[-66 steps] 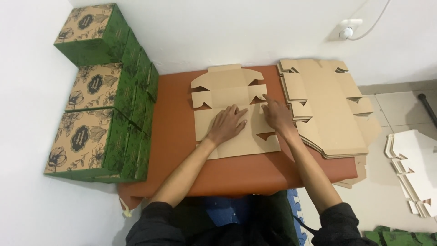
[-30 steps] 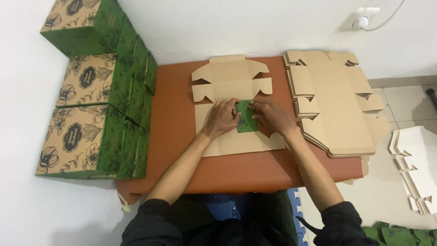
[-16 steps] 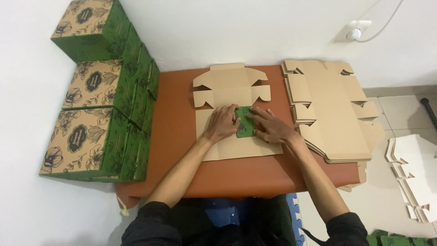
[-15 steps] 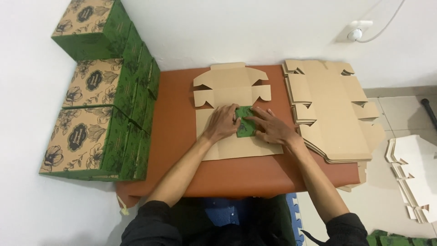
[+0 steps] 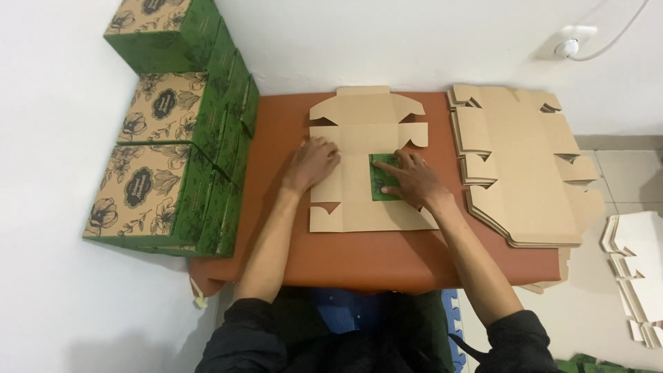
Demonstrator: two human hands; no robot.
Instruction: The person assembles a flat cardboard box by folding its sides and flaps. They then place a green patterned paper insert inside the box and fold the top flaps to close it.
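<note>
A flat, unfolded cardboard box blank (image 5: 356, 145) lies brown side up on the orange-brown table (image 5: 276, 131). My right hand (image 5: 411, 181) presses down a side flap (image 5: 382, 181) that is folded inward, its green printed side showing. My left hand (image 5: 314, 162) rests flat with fingers spread on the left part of the blank. Neither hand grips anything.
A stack of flat cardboard blanks (image 5: 521, 169) lies on the table's right side. Several assembled green and tan floral boxes (image 5: 162, 179) are stacked at the left against the white wall. White flat blanks (image 5: 635, 266) lie on the floor at right.
My left hand has slid from the green flap out to the left part of the blank. My right hand stays pressing the folded flap.
</note>
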